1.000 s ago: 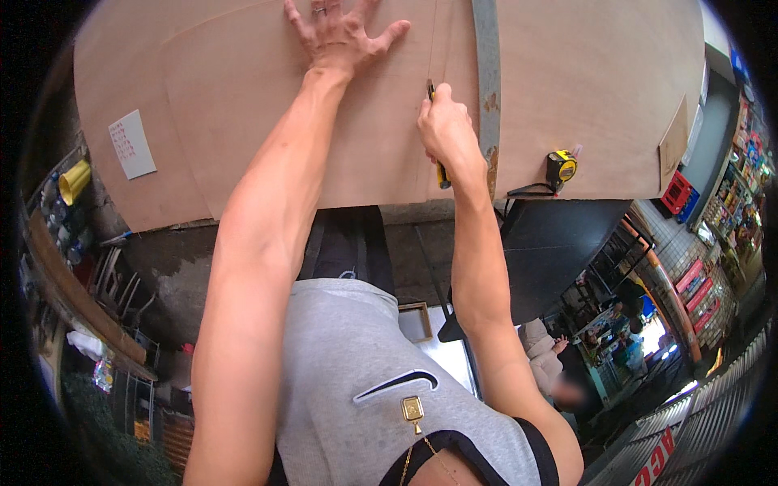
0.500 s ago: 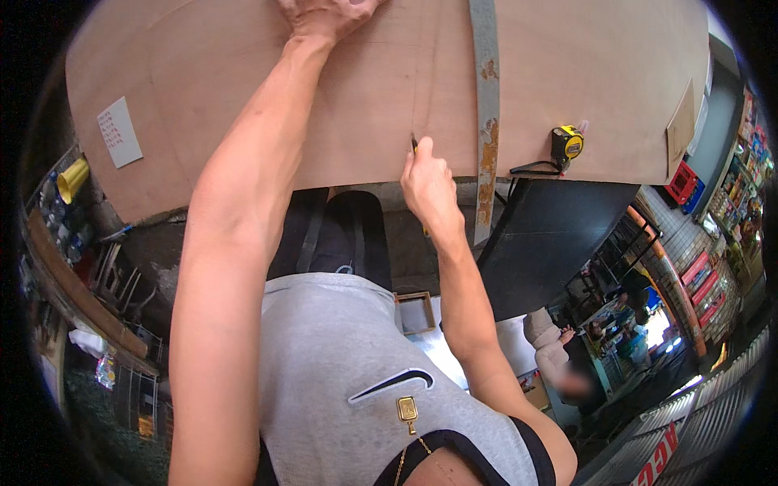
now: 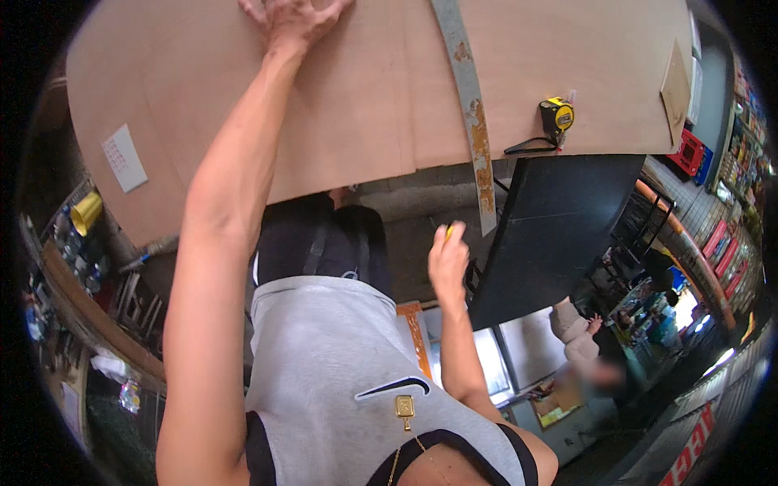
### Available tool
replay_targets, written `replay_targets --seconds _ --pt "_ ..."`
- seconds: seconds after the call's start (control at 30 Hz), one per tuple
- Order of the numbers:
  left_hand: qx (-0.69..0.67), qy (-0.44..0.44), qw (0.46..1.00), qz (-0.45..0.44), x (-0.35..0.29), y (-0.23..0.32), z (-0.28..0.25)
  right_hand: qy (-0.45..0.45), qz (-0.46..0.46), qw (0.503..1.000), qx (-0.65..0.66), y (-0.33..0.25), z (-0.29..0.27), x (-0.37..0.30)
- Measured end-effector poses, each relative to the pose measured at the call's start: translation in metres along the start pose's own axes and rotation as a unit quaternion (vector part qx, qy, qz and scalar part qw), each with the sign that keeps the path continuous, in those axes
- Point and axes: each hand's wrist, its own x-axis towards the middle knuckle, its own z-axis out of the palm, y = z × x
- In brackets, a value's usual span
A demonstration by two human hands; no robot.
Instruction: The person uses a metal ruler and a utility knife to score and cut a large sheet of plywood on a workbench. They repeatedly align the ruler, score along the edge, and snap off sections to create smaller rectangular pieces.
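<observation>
My left hand (image 3: 293,23) lies spread on a large light-brown plywood sheet (image 3: 348,121), partly cut off by the upper edge of the view. Just off the sheet's near edge, my right hand (image 3: 448,257) is closed around a utility knife (image 3: 449,233); only a bit of its yellow body shows. A thin straight line runs down the plywood between the hands and ends at a small step in the near edge. To the right of it lies a long grey metal strip (image 3: 468,89) with worn brown patches, its near end sticking out past the sheet.
On the plywood's right part rests a yellow and black tape measure (image 3: 557,117) with a strap. White paper (image 3: 124,158) with writing lies at the left. A black panel (image 3: 559,227) stands below the sheet's right side. Another person (image 3: 577,336) is at the lower right, near shelves.
My right hand has drawn the knife off the plywood toward me. My left hand has shifted slightly left with its fingers spread. The near edge now shows a small step at the line.
</observation>
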Motion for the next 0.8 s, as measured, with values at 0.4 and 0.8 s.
replay_targets --seconds 0.4,0.8 --pt "-0.036 0.053 0.97 -0.234 -0.155 -0.189 -0.07 0.285 -0.164 0.94 -0.092 -0.064 -0.06 0.192" --pt "-0.099 -0.064 0.885 -0.451 -0.187 -0.199 -0.103 0.111 -0.029 0.98 0.162 -0.149 0.022 0.151"
